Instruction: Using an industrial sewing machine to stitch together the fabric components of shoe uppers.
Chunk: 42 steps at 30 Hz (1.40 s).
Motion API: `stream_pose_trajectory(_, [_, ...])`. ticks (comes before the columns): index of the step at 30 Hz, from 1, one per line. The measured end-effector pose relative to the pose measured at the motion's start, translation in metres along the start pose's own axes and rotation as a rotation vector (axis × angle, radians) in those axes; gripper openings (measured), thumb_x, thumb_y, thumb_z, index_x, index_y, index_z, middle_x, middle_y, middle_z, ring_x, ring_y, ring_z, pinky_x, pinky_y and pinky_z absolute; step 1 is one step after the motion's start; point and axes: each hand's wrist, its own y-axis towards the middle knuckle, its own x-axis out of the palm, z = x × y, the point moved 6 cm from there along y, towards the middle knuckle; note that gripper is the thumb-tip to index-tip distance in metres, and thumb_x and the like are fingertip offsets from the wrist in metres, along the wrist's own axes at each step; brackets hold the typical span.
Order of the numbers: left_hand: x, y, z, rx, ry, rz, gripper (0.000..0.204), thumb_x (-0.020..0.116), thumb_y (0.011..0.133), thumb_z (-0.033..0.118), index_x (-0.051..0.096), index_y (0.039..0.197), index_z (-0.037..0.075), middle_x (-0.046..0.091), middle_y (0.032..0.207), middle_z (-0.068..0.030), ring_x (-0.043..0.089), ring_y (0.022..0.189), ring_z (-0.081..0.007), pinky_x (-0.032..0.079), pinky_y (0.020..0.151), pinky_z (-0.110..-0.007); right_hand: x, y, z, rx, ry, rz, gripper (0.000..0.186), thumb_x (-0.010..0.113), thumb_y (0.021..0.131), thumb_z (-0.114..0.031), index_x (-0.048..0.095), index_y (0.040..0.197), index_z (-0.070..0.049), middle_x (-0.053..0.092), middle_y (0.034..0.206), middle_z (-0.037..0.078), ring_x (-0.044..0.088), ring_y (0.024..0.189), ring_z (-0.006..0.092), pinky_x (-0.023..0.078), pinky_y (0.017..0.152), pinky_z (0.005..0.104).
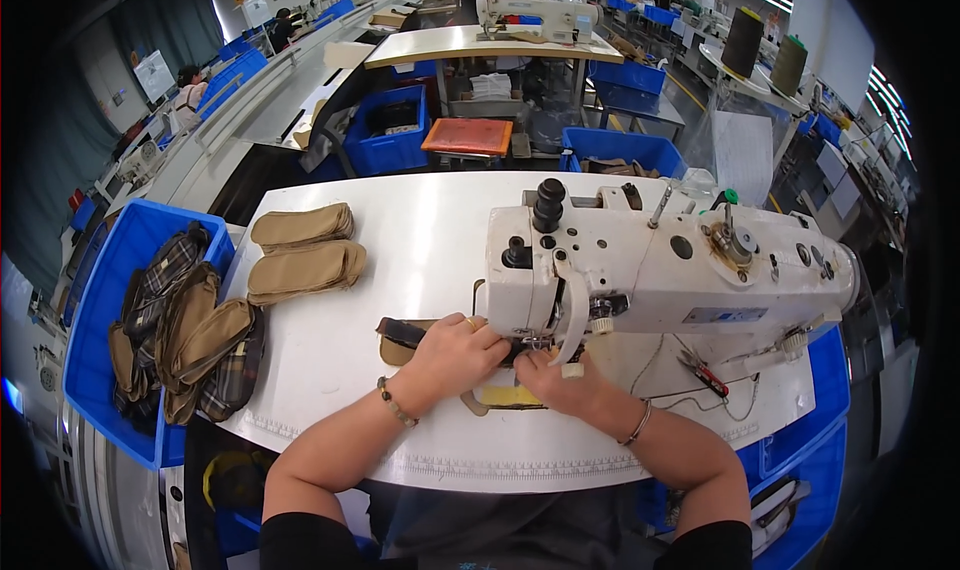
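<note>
At the white industrial sewing machine [650, 275], my left hand [450, 360] has its fingers curled on a tan and dark fabric piece [400, 342], just left of the presser foot. My right hand [560, 380] is closed on the same piece by the needle, partly behind the machine's white curved part, so its fingertips are hard to make out. Red-handled snips [706, 372] lie right of my right hand beside a loose cord. Two stacks of tan fabric pieces [305, 270] lie on the white tabletop [400, 220] at the back left.
A blue bin [95, 350] with tan and plaid pieces borders the table's left side. More blue bins stand at right [830, 410] and behind [620, 140]. A red tray [466, 136] and thread cones [744, 45] are beyond the table. Other people work at machines farther back.
</note>
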Motion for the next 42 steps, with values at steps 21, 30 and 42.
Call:
stream_pose_trajectory(21, [-0.084, 0.012, 0.023, -0.005, -0.656, 0.028, 0.037, 0.072, 0.085, 0.047, 0.065, 0.079, 0.012, 0.064, 0.085, 0.0002, 0.062, 0.095, -0.0208, 0.048, 0.085, -0.037, 0.022, -0.006, 0.016, 0.385, 0.608, -0.115, 0.024, 0.062, 0.088, -0.012, 0.064, 0.112, -0.007, 0.07, 0.099, 0.011, 0.068, 0.091, 0.0269, 0.054, 0.077, 0.0351])
stream_pose_trajectory(30, [-0.156, 0.029, 0.081, 0.642, -2.299, 0.366, 0.076, 0.042, 0.087, 0.081, 0.036, 0.051, 0.014, 0.043, 0.055, 0.0029, 0.039, 0.045, -0.0156, 0.043, 0.093, -0.045, 0.033, -0.029, -0.002, -0.187, -0.5, -0.126, 0.028, 0.065, 0.078, 0.008, 0.05, 0.098, -0.003, 0.057, 0.091, 0.0, 0.058, 0.084, 0.0079, 0.049, 0.07, 0.018])
stream_pose_trajectory(42, [-0.184, 0.037, 0.085, 0.624, -2.393, 0.525, 0.068, 0.05, 0.097, 0.061, 0.03, 0.051, 0.015, 0.029, 0.05, 0.0038, 0.037, 0.041, -0.0127, 0.04, 0.061, -0.037, 0.065, -0.045, -0.005, -0.562, -1.261, -0.136, 0.016, 0.061, 0.088, -0.004, 0.052, 0.101, -0.004, 0.054, 0.096, 0.002, 0.05, 0.093, 0.0115, 0.04, 0.091, 0.0284])
